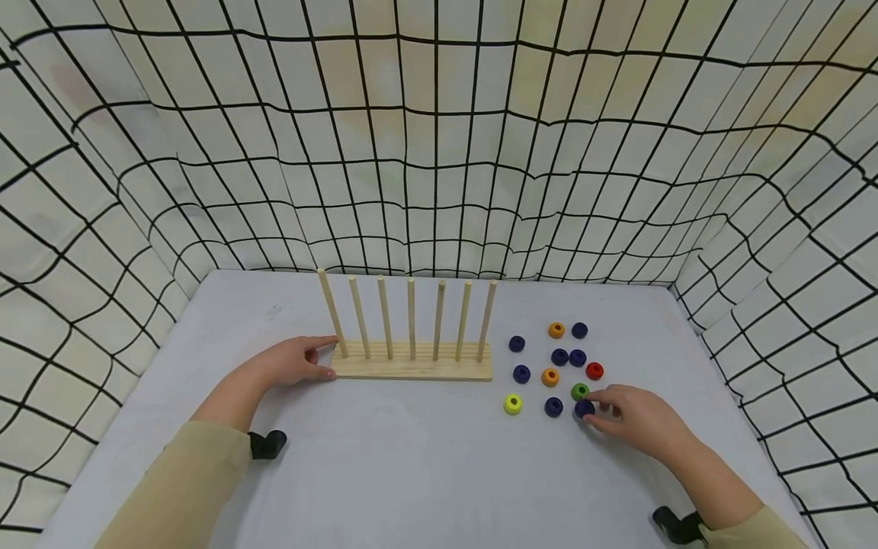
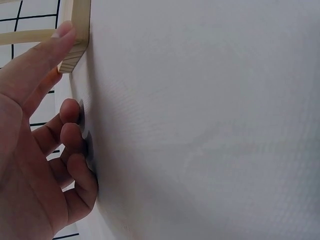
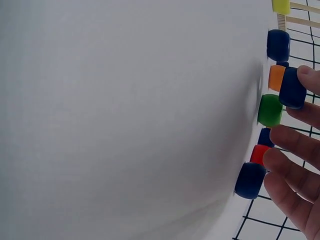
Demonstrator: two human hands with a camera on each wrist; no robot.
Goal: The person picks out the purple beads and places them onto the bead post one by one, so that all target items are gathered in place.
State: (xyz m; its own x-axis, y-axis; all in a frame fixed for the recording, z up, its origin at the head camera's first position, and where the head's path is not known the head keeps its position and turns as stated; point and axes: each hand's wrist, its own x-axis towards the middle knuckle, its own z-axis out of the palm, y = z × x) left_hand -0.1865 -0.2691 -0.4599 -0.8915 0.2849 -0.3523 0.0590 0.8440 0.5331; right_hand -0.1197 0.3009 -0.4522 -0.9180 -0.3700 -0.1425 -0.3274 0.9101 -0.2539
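A wooden peg rack (image 1: 411, 369) with a row of several upright dowels stands toward the back of the table. My left hand (image 1: 291, 361) grips its left end between thumb and index finger; the other fingers are curled beside it, low over the tabletop in the left wrist view. At the right, my right hand (image 1: 645, 421) pinches a dark blue bead (image 3: 292, 88) between thumb and index finger, its other fingers spread loosely. Close by the fingertips lies a green bead (image 1: 579, 391), with a red bead (image 1: 594, 370) just behind it.
Several more dark blue beads (image 1: 521, 374) lie scattered right of the rack, along with two orange beads (image 1: 550, 377) and a yellow bead (image 1: 512, 403). White walls with black netting (image 1: 439, 164) enclose the white table (image 1: 425, 473) at the back and sides.
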